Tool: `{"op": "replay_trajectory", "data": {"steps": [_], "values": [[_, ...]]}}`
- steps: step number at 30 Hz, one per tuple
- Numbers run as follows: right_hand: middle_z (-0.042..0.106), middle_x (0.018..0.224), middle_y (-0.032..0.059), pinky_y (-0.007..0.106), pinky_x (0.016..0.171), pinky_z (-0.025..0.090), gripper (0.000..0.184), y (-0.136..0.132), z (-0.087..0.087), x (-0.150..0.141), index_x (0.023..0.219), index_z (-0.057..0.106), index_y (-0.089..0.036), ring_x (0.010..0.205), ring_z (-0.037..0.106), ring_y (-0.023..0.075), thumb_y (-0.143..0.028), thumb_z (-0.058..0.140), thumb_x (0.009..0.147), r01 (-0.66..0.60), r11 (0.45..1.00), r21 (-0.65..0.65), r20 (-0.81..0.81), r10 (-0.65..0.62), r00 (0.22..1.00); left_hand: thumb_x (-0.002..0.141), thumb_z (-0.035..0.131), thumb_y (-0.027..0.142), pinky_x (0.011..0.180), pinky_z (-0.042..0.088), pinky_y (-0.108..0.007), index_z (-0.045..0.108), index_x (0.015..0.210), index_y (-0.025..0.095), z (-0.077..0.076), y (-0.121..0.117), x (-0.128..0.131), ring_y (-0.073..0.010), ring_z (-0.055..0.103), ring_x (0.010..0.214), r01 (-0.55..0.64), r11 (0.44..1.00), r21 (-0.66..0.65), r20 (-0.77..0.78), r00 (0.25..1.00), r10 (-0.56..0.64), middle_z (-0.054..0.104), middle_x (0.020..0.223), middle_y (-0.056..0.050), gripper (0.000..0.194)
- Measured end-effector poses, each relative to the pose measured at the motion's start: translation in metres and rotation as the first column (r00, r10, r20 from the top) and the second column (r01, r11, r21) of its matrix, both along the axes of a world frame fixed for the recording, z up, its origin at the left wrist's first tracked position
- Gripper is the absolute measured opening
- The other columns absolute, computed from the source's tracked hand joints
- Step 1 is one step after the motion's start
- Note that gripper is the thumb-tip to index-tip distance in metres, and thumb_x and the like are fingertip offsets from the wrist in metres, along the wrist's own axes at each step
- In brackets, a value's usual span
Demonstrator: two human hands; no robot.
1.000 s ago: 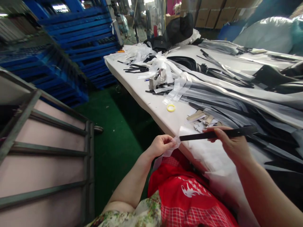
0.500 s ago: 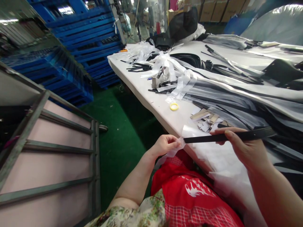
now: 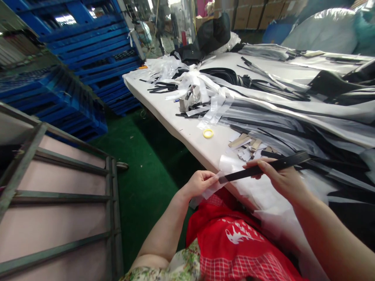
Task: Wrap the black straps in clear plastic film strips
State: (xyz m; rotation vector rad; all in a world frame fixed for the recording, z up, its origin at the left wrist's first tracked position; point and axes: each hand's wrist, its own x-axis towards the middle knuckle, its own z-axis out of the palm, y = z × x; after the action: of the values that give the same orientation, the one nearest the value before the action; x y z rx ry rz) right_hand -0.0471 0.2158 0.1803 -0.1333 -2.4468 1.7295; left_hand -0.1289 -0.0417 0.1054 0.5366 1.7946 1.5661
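Observation:
My left hand (image 3: 199, 183) pinches the mouth of a thin clear plastic sleeve (image 3: 213, 189) in front of the table edge. A flat black strap (image 3: 241, 173) slants up to the right from there, and its near end sits inside the sleeve's mouth. Thumb and fingers of my right hand (image 3: 281, 180) grip the strap along its length, with its far end sticking out past the hand. Beneath the strap, more clear plastic sleeves (image 3: 258, 195) lie along the table edge.
The white table (image 3: 187, 136) carries a yellow ring (image 3: 208, 134), paper and card scraps (image 3: 249, 146), and long bagged black straps (image 3: 278, 128). Blue pallets (image 3: 96, 66) are stacked beyond the green floor (image 3: 146, 168). A metal-framed cart (image 3: 67, 162) stands at left.
My right hand has come left with the strap, closer to my left hand. The strap's end now shows through the plastic, farther into the sleeve. The whole view has shifted slightly.

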Motion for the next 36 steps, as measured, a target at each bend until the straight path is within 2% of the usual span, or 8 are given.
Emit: {"op": "replay_trajectory", "data": {"steps": [7, 13, 19, 21, 24, 28, 33, 36], "values": [[0.075, 0.107, 0.0084, 0.044, 0.098, 0.050, 0.061, -0.023, -0.038, -0.011, 0.114, 0.072, -0.022, 0.102, 0.068, 0.0251, -0.069, 0.039, 0.094, 0.003, 0.976, -0.219, 0.104, 0.020, 0.994, 0.090, 0.055, 0.058, 0.056, 0.043, -0.021, 0.074, 0.094, 0.012, 0.003, 0.019, 0.010, -0.0128, 0.059, 0.061, 0.023, 0.999, 0.045, 0.016, 1.000, -0.024, 0.069, 0.073, -0.004, 0.049], [0.073, 0.111, 0.0088, 0.047, 0.103, 0.046, 0.056, -0.037, -0.050, -0.015, 0.118, 0.070, -0.022, 0.108, 0.066, 0.0284, -0.066, 0.058, 0.085, -0.036, 0.966, -0.254, 0.167, 0.081, 0.983, 0.093, 0.050, 0.053, 0.056, 0.041, -0.021, 0.073, 0.085, 0.014, 0.017, 0.019, 0.007, -0.0132, 0.056, 0.060, 0.014, 0.998, -0.055, -0.193, 0.981, -0.024, 0.066, 0.069, -0.002, 0.046], [0.075, 0.103, 0.0119, 0.042, 0.098, 0.049, 0.055, 0.001, -0.048, -0.025, 0.113, 0.070, -0.018, 0.102, 0.069, 0.0248, -0.063, 0.045, 0.093, 0.220, 0.761, -0.610, 0.170, -0.145, 0.975, 0.094, 0.049, 0.053, 0.045, 0.035, -0.019, 0.070, 0.083, 0.015, 0.013, -0.004, 0.000, -0.0094, 0.050, 0.045, 0.010, 0.986, -0.166, -0.205, 0.978, -0.044, 0.062, 0.060, 0.001, 0.045], [0.074, 0.105, 0.0122, 0.042, 0.098, 0.049, 0.056, -0.004, -0.053, -0.024, 0.117, 0.068, -0.018, 0.103, 0.068, 0.0248, -0.062, 0.044, 0.094, 0.223, 0.753, -0.619, 0.179, -0.141, 0.974, 0.095, 0.046, 0.055, 0.041, 0.033, -0.018, 0.068, 0.085, 0.015, 0.009, -0.001, 0.003, -0.0080, 0.047, 0.040, 0.005, 0.989, -0.148, -0.135, 0.990, -0.025, 0.060, 0.058, 0.001, 0.047], [0.074, 0.107, 0.0101, 0.043, 0.101, 0.046, 0.062, -0.030, -0.062, -0.018, 0.121, 0.068, -0.018, 0.105, 0.066, 0.0257, -0.068, 0.048, 0.090, 0.160, 0.839, -0.520, 0.211, -0.055, 0.976, 0.096, 0.044, 0.055, 0.044, 0.038, -0.018, 0.066, 0.088, 0.016, 0.008, 0.016, 0.009, -0.0089, 0.053, 0.043, -0.035, 0.996, -0.077, -0.098, 0.995, 0.027, 0.064, 0.063, 0.000, 0.046], [0.075, 0.095, 0.0071, 0.043, 0.097, 0.048, 0.061, -0.042, -0.063, -0.016, 0.116, 0.071, -0.018, 0.098, 0.068, 0.0281, -0.068, 0.057, 0.084, 0.036, 0.900, -0.435, 0.305, 0.109, 0.946, 0.096, 0.046, 0.052, 0.056, 0.045, -0.022, 0.070, 0.090, 0.016, 0.013, 0.029, 0.009, -0.0127, 0.059, 0.057, -0.088, 0.994, -0.057, -0.280, 0.958, 0.069, 0.068, 0.071, -0.002, 0.043], [0.072, 0.110, 0.0114, 0.042, 0.098, 0.048, 0.059, -0.002, -0.048, -0.027, 0.118, 0.068, -0.020, 0.109, 0.064, 0.0265, -0.067, 0.044, 0.090, 0.358, 0.754, -0.551, 0.184, -0.308, 0.933, 0.094, 0.048, 0.053, 0.048, 0.038, -0.021, 0.069, 0.081, 0.016, 0.013, 0.024, 0.001, -0.0117, 0.053, 0.049, -0.072, 0.991, -0.109, -0.299, 0.954, 0.036, 0.061, 0.059, 0.000, 0.045], [0.074, 0.101, 0.0090, 0.045, 0.096, 0.047, 0.059, -0.013, -0.046, -0.024, 0.112, 0.072, -0.022, 0.101, 0.066, 0.0274, -0.070, 0.056, 0.081, 0.343, 0.803, -0.487, 0.180, -0.292, 0.939, 0.095, 0.043, 0.055, 0.040, 0.031, -0.020, 0.065, 0.082, 0.016, 0.014, 0.035, 0.001, -0.0085, 0.044, 0.037, -0.068, 0.991, -0.119, -0.237, 0.971, 0.038, 0.054, 0.052, 0.003, 0.047]]}}
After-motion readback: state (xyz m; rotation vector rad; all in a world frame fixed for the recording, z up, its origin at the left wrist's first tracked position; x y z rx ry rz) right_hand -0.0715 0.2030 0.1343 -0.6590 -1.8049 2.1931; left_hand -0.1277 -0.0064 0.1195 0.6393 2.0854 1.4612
